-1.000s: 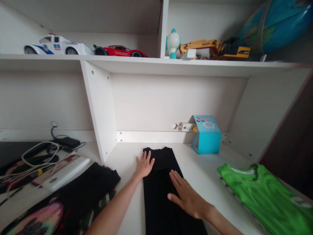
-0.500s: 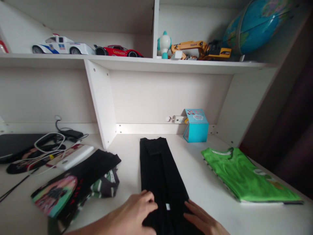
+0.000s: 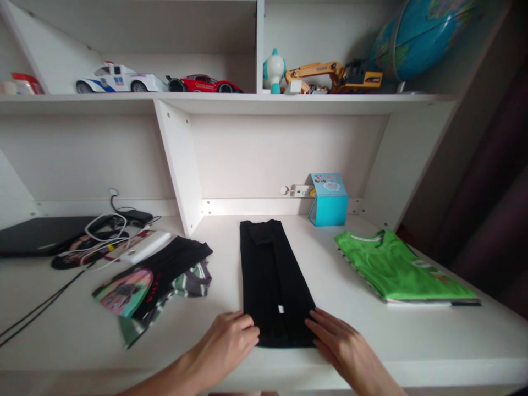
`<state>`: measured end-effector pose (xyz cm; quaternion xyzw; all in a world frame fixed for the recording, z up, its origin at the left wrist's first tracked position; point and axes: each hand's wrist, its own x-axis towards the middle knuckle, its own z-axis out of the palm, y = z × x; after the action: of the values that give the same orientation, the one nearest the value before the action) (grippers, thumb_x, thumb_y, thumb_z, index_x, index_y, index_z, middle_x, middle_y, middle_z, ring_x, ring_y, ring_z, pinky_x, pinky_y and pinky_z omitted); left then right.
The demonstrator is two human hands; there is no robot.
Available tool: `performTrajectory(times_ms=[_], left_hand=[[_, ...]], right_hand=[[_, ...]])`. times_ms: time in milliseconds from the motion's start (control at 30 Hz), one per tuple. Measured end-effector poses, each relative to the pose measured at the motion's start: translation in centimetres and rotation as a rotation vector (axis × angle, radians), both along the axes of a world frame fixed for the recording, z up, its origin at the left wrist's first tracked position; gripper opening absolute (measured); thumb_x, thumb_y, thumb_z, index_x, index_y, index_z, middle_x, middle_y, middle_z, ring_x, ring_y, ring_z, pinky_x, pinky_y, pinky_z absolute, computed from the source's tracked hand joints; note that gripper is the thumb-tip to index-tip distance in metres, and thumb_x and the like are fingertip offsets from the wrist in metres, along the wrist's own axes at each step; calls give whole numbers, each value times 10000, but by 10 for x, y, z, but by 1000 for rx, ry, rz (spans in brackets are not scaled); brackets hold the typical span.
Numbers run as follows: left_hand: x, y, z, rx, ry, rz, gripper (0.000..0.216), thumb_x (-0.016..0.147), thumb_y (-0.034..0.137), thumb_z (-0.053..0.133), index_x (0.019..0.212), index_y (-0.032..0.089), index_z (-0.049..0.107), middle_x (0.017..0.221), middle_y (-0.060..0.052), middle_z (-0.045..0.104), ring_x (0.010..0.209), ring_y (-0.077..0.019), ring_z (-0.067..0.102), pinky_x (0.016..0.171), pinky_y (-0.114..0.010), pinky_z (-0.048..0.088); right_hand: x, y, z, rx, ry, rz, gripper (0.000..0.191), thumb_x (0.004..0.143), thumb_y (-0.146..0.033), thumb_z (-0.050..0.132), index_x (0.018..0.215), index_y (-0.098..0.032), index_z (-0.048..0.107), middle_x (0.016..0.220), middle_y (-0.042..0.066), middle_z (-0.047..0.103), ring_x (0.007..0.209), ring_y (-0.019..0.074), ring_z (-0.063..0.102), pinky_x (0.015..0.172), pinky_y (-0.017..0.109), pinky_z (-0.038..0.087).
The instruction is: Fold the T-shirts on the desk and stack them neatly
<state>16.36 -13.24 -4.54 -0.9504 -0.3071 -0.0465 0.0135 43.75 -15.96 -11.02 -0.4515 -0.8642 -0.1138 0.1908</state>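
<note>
A black shirt (image 3: 264,280), folded lengthwise into a long strip, lies on the desk in front of me, with a small white tag (image 3: 281,309) near its close end. My left hand (image 3: 233,338) has its fingers curled over the shirt's near left edge; its thumb is hidden. On the near right edge, my right hand (image 3: 336,338) rests with fingers stretched out along the cloth. To the right sits a folded green T-shirt (image 3: 400,269). A black printed garment (image 3: 165,275) lies at the left over a green-and-grey striped one (image 3: 193,281).
A blue desk calendar (image 3: 330,203) stands at the back beside a white socket (image 3: 302,191). Cables (image 3: 105,231), a power adapter (image 3: 138,216) and a black laptop (image 3: 37,236) occupy the back left. Toy cars (image 3: 119,78), a toy excavator (image 3: 342,76) and a globe (image 3: 416,41) fill the shelf above.
The view has shifted back, bringing the desk's front edge and the shirt's near end into sight. Both hands now lie closer to the shirt's near corners.
</note>
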Motion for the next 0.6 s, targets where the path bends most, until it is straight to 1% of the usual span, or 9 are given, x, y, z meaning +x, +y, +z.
performTrajectory(times_ms=[67,133,233,300,333,400,467,533,600], left_hand=[[-2,2,2,2,12,26,194,854,88,435,734,186,551,741,17,582,689,-117,548,609,-226,388],[-4,4,9,20,-13,66,207,856,82,421,732,182,553,726,16,572,659,-113,545,592,-229,381],[-7,-1,24,104,-61,102,200,860,101,406,769,189,561,742,3,564,670,-134,538,618,-257,389],[-7,-8,31,149,-20,85,169,836,103,432,777,190,565,768,-13,570,693,-160,533,638,-287,397],[-7,-12,31,156,21,71,152,812,96,456,764,187,567,771,-22,574,704,-174,533,642,-300,400],[-7,-20,27,151,93,50,134,761,70,498,731,176,574,804,-46,590,755,-206,541,656,-321,408],[-9,-26,18,142,94,29,128,747,66,507,741,163,591,901,-81,608,854,-232,545,712,-336,418],[-12,-28,10,122,46,-19,150,787,100,483,836,161,611,1021,-98,603,983,-240,520,814,-340,404],[-15,-28,5,81,8,-50,202,832,176,474,996,169,592,1091,-85,595,1038,-220,505,882,-323,379]], right_hand=[[0,0,0,37,-7,17,334,823,-81,415,1090,-150,603,1108,117,604,1024,260,563,789,358,531],[1,-1,4,72,-5,12,357,821,-38,375,1078,-141,601,1099,120,609,1022,254,565,788,368,528],[4,-5,17,114,13,-27,355,846,-49,338,1095,-132,577,1138,127,585,1033,235,559,802,356,521],[5,-10,25,151,0,-35,342,857,-68,332,1098,-113,570,1169,147,560,1042,240,552,798,350,521],[5,-13,29,168,-21,-22,334,856,-70,331,1074,-105,582,1175,159,553,1047,249,549,790,350,524],[2,-20,34,183,-77,26,331,842,-62,323,983,-100,620,1174,181,546,1043,268,549,763,348,533],[-1,-26,36,165,-129,68,347,830,-57,306,881,-110,645,1171,194,542,1030,269,558,739,332,539],[-3,-30,35,150,-153,88,349,849,-97,305,829,-130,652,1155,190,553,993,253,582,721,304,543],[-2,-30,31,141,-171,126,308,895,-242,358,922,-139,647,1144,169,564,970,240,595,721,284,544]])
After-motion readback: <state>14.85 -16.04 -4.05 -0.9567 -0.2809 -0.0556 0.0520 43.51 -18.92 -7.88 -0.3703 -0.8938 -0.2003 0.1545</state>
